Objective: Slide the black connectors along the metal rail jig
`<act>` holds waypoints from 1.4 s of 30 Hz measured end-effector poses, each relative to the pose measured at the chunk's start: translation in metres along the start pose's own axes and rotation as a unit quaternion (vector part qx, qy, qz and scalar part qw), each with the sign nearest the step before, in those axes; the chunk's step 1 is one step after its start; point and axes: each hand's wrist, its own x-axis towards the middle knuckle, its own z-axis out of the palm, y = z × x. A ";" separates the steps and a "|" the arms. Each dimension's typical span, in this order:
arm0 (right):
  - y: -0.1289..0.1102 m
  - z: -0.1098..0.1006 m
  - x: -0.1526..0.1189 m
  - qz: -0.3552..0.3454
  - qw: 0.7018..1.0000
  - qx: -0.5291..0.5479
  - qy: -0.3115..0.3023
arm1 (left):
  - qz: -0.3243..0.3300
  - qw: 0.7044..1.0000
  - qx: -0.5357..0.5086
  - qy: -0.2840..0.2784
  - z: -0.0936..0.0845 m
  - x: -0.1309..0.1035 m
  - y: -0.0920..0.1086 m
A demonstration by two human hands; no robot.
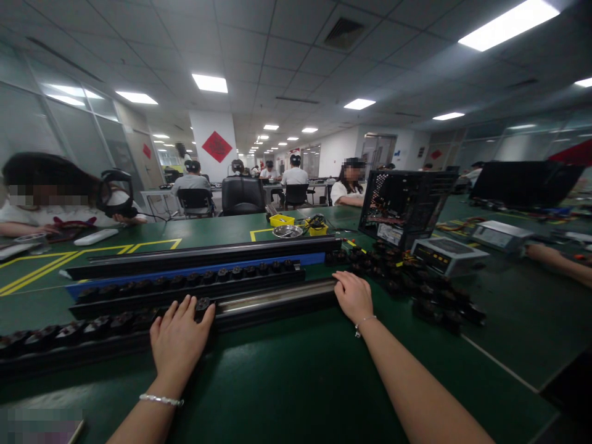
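Far left, at nine o'clock, a seated person (46, 197) is leaning on the green tabletop (287, 382), a black headset (115, 192) sitting by their arm and a white remote-like bar (96, 237) lying just ahead of them. Yellow floor-style lines (69, 259) are running across the tabletop there.

Moving in, three long black rails are lying side by side. The nearest rail (259, 305) is stretching from the left edge toward centre, its left half carrying a row of black sockets (69, 333). The left hand (178, 339) is resting flat on it at about seven o'clock, grip spread, fingertips (203, 307) touching the last socket in the row where the bare metal channel begins. Behind it the middle rail (185, 285) is showing a blue strip and its own sockets, and the far rail (208, 253) is sitting behind that.

Centre now: the right hand (354, 296) is lying on the right end of the nearest rail, fingers loosely curled over it, gripping nothing that I can make out. At twelve o'clock, yellow bins (282, 220) and a metal bowl (287, 231) are sitting beyond the rails.

To the right, a heap of loose black sockets (416, 283) is crowding just beside that hand, an open computer case (407, 206) and a grey box unit (446, 254) are standing behind it, and at three o'clock another person's forearm (555, 262) is reaching in.
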 end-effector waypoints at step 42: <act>0.000 0.001 0.000 -0.002 1.000 0.003 0.007 | 0.036 0.997 0.065 -0.009 -0.005 -0.006 0.009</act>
